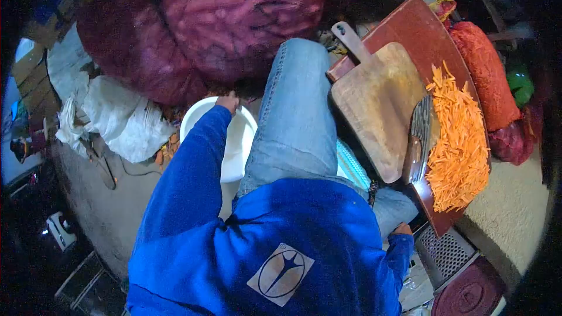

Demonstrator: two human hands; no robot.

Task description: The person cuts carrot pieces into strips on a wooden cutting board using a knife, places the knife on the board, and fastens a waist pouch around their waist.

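Note:
My left hand (229, 103) reaches down to the far rim of a white plastic bucket (230, 164) on the floor, its fingers closed over the rim. The bucket stands beside my leg in jeans, and its visible inside is pale. My right hand (403, 230) is low at the right, against my other leg; most of its fingers are hidden. Above it, a reddish-brown board (404, 20) carries a worn wooden cutting board (374, 96) with a handle, a pile of orange carrot strips (458, 146) and a knife-like tool (415, 149) with a shiny blade.
Large purple mesh sacks (234, 17) fill the far side. White plastic sacks (120, 117) and orange scraps (168, 151) lie left of the bucket. At the right are an orange-red filled mesh bag (483, 73), a grey plastic crate (448, 254) and a maroon lid-like object (470, 289).

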